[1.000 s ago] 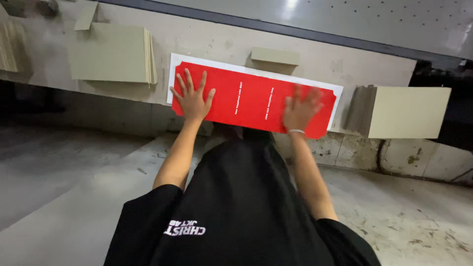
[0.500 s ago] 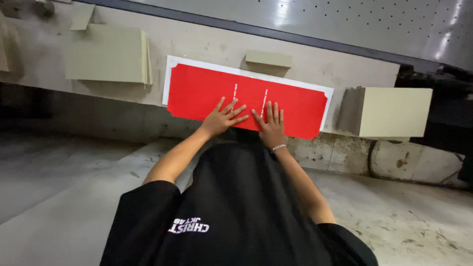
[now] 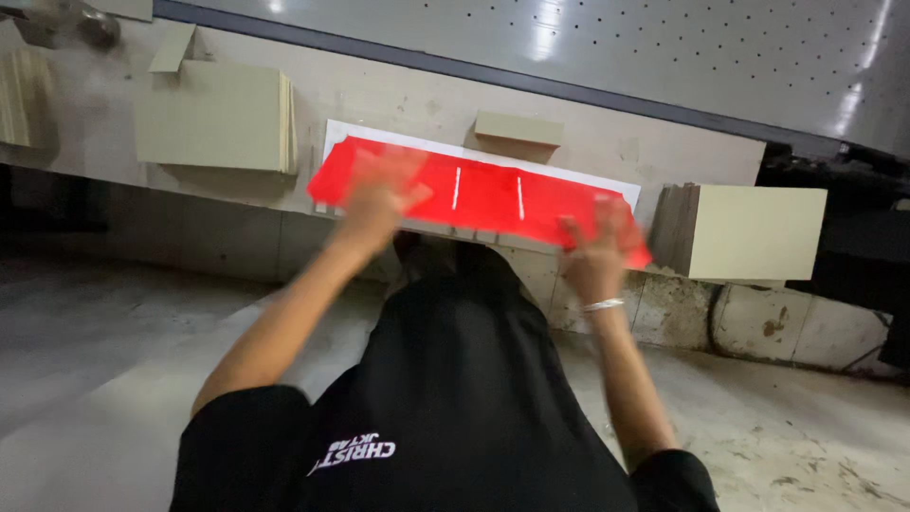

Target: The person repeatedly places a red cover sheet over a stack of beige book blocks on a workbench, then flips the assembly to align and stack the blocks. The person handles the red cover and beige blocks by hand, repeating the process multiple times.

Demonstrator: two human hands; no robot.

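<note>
A long red sheet (image 3: 483, 194) with two short white lines lies over a white sheet (image 3: 379, 136) on a dusty beige table (image 3: 398, 90). My left hand (image 3: 379, 194) is on the red sheet's left end. At its right corner is my right hand (image 3: 595, 256), which wears a thin wrist band. Both hands are blurred and seem to grip the sheet. The sheet's near edge hangs past the table edge, toward my black shirt.
Stacks of beige boards sit to the left (image 3: 213, 116), to the right (image 3: 754, 232) and at the far left (image 3: 24, 95). A small beige piece (image 3: 517, 128) lies behind the red sheet. A perforated metal panel (image 3: 664, 47) rises behind the table. Below is a concrete floor (image 3: 95, 360).
My hands moved from the middle of the red sheet out to its two ends. The sheet has shifted toward me and over the table edge.
</note>
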